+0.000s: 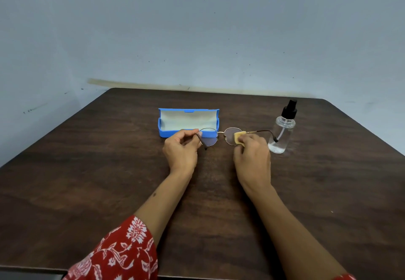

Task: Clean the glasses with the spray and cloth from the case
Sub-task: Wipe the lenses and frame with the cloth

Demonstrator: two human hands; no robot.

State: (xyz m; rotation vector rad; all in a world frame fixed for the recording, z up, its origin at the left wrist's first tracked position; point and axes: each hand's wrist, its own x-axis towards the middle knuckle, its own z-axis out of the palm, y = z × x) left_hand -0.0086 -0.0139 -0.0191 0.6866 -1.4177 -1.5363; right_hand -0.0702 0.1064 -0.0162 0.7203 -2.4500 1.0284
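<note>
Glasses point(221, 136) held just above the bench point(87, 170), in front of the open blue case point(166, 134). Left hand point(180, 148) pinches the frame at the left lens and hinge, fingers curled. Right hand point(252, 149) pinches the yellow cloth point(239, 137) against the right lens. Spray bottle point(281, 131) stands upright just right of the outstretched temple arm. Wiping step appears under way. Recommended: light circular strokes with cloth on both faces of the lens, support kept at the rim rather than the thin bridge, elbow kept clear of the bottle.
</note>
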